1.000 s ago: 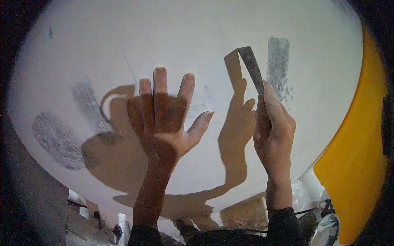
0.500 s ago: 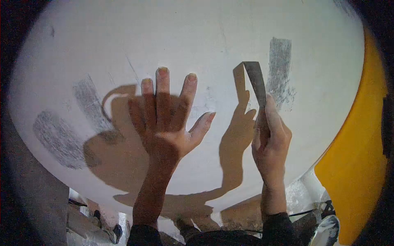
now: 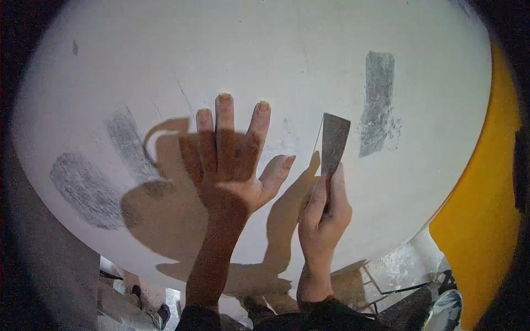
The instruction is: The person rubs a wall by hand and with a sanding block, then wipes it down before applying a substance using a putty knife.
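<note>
A large pale surface with a rounded edge fills most of the head view. My left hand lies against it, palm down, fingers spread, holding nothing. To its right, my right hand grips a putty knife by its lower end, which the fingers mostly hide. The knife's broad metal blade points up, away from me. Right of the blade, a dark grey patch marks the surface. Two more grey patches, an upper one and a rounder lower one, lie left of my left hand.
Shadows of my head and arms fall across the surface. An orange-yellow panel stands at the right edge. Below the rounded edge are a whitish, stained floor, dark thin bars and a shoe at lower right.
My right hand has moved left and toward me with the putty knife, and the blade has turned to show its flat face. My left hand stays spread on the surface; the view has shifted slightly.
</note>
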### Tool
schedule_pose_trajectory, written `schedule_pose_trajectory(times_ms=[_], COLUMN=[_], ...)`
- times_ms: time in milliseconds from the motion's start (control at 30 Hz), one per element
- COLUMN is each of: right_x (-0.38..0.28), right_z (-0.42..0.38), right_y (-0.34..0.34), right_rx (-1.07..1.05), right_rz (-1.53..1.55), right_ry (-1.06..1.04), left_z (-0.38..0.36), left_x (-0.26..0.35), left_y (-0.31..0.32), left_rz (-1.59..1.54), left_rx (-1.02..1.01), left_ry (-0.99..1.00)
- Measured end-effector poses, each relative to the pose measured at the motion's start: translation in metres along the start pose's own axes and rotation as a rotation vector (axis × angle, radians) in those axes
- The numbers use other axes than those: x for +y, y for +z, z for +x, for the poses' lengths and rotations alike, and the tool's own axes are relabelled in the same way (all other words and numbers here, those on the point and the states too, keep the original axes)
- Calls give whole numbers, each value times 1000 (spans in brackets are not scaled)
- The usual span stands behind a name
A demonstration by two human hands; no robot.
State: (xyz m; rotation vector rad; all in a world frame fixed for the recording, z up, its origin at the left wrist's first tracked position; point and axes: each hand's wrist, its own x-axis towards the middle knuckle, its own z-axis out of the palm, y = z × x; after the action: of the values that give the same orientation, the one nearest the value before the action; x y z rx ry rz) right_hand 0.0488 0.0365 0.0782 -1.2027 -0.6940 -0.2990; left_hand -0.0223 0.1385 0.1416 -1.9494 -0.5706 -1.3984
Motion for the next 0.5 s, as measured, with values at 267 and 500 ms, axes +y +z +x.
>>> schedule_pose_trajectory(times_ms=[267,500], right_x=[-11,-43], right_z=[28,69], right_y=[-51,-56], right_rx=[-222,-265], right_rz=[-228,-185], right_ry=[-398,-616], left_z=[-2,-3], left_x=[-6,-4], left_y=[-1,-9], left_rz=[-8,-35], left_rx=[24,-31], left_ry=[25,-10])
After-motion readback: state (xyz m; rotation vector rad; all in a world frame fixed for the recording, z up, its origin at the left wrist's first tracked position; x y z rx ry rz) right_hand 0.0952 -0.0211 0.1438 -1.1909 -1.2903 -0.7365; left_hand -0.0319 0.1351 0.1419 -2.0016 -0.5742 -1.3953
